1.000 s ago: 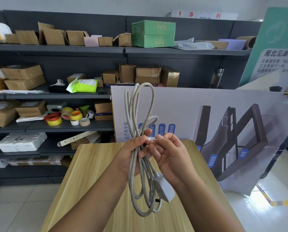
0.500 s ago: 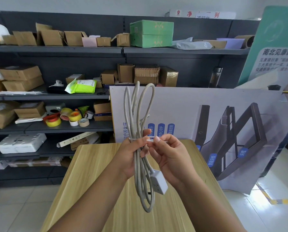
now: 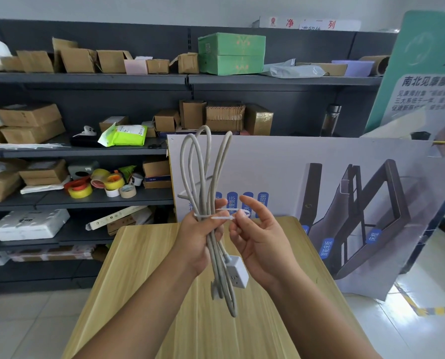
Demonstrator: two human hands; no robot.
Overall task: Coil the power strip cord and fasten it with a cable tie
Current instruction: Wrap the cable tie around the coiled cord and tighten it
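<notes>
The grey power strip cord (image 3: 203,167) is gathered into long loops that stand up above my hands and hang down below them. My left hand (image 3: 198,242) grips the bundle at its middle, above the wooden table (image 3: 143,281). A thin white cable tie (image 3: 222,216) wraps around the bundle just above that hand. My right hand (image 3: 257,237) pinches the tie's free end between thumb and forefinger, the other fingers spread. The white socket block (image 3: 238,272) dangles between my wrists, with the plug (image 3: 214,290) hanging lower.
Dark shelves (image 3: 86,149) at the back and left hold cardboard boxes, tape rolls (image 3: 97,185) and a green carton (image 3: 231,53). A large printed board (image 3: 345,203) leans behind the table. A green sign (image 3: 428,73) stands at the right. Tiled floor surrounds the table.
The loose cord loops have been drawn tighter into a slim bundle. My right hand has pulled the tie's end out to the right, its fingers now spread.
</notes>
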